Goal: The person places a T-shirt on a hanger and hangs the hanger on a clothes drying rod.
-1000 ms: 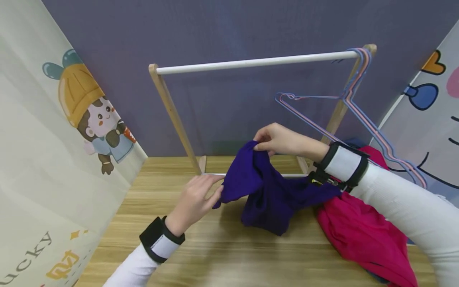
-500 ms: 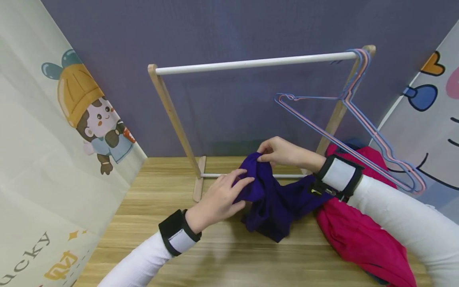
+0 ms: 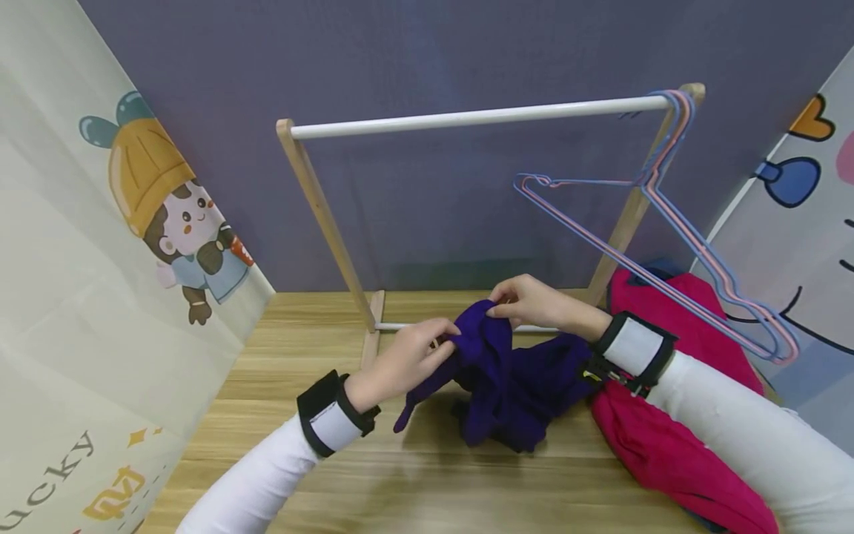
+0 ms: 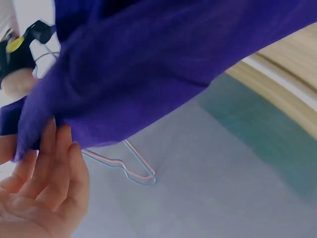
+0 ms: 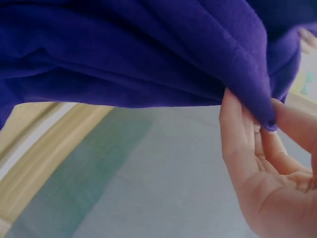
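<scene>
One purple garment (image 3: 494, 371) hangs from its upper edge in front of the rack (image 3: 467, 118), lower folds bunched at the table (image 3: 507, 493), can't tell if they touch it; left hand (image 3: 410, 360) pinches that edge, right hand (image 3: 534, 304) pinches it just beside, thumb against fingers. Looks like edge-sorting: I'd use light pinches, draw the hands apart along the edge so folds drop, and watch the end bunched near the red clothes (image 3: 667, 426).

"ucky" (image 3: 53, 479) on pale wall (image 3: 60, 311), gold character (image 3: 115, 493) unclear
</scene>
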{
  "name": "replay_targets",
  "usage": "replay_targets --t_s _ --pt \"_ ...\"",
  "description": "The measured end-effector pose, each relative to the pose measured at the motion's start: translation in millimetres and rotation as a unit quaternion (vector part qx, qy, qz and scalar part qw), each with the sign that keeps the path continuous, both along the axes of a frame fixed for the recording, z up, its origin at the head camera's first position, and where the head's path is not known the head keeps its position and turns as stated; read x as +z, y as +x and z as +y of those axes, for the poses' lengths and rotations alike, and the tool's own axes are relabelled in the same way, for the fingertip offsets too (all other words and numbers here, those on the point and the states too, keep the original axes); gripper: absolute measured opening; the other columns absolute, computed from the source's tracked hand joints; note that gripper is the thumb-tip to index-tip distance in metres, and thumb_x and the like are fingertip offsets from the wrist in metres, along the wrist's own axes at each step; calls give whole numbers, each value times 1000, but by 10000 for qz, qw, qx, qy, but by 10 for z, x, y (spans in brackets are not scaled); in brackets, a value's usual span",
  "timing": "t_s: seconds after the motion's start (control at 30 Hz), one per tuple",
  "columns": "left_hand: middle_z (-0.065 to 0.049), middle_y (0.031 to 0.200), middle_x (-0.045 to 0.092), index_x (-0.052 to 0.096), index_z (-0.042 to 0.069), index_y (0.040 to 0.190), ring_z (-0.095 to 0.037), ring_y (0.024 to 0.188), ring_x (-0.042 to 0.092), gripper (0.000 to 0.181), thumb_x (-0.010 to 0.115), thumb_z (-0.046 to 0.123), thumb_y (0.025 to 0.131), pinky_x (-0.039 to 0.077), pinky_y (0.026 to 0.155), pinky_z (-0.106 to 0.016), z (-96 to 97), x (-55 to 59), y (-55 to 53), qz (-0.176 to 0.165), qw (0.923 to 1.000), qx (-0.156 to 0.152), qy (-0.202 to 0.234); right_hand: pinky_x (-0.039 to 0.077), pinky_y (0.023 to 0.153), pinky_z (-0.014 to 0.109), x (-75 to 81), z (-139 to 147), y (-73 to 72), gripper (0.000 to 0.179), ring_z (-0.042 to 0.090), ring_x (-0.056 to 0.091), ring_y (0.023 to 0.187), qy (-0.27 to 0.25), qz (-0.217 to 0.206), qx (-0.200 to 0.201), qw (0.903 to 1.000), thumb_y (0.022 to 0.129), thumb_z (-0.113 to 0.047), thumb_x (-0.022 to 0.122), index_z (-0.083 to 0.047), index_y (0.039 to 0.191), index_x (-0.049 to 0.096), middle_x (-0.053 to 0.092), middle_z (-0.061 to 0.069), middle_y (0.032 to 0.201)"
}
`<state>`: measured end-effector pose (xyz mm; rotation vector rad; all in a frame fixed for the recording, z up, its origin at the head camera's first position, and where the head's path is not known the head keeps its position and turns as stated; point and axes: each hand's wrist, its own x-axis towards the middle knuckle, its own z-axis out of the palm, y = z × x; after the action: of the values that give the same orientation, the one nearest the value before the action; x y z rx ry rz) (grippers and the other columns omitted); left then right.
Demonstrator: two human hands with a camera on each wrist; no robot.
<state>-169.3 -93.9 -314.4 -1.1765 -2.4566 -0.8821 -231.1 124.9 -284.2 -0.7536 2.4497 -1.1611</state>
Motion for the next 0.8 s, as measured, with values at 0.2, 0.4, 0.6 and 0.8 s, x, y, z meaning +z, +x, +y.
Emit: replay_targets --t_s 0.2,0.4,0.6,0.8 --pt "-5 82 62 58 4 96 -10 67 53 14 44 6 91 43 60 -20 -31 52 -58 -1198 9919 118 397 48 57 23 -158 36 -17 18 9 55 63 -42 -77 -68 9999 85 -10 57 5 94 60 60 2 75" --pt "-5 85 62 59 5 97 -9 65 51 16 43 8 92 42 60 -22 -25 97 -95 -1324 9899 239 443 51 63 26 -284 46 -12 22 9 58 69 -357 -184 -186 9990 85 -8 56 9 98 59 62 6 80" --pt "-4 82 61 59 5 96 -10 66 50 16 45 10 92 41 61 -22 6 167 -124 -1337 9891 480 395 51 64 32 -362 53 79 26 16 59 73 -612 122 -298 9976 86 -6 53 12 104 55 60 16 89" --pt "-2 76 61 59 4 97 -10 63 47 16 46 10 91 40 60 -22 4 220 -149 -1407 9870 728 287 49 68 33 -370 63 344 34 22 59 82 -262 725 -594 9953 86 -8 52 9 116 49 58 19 98"
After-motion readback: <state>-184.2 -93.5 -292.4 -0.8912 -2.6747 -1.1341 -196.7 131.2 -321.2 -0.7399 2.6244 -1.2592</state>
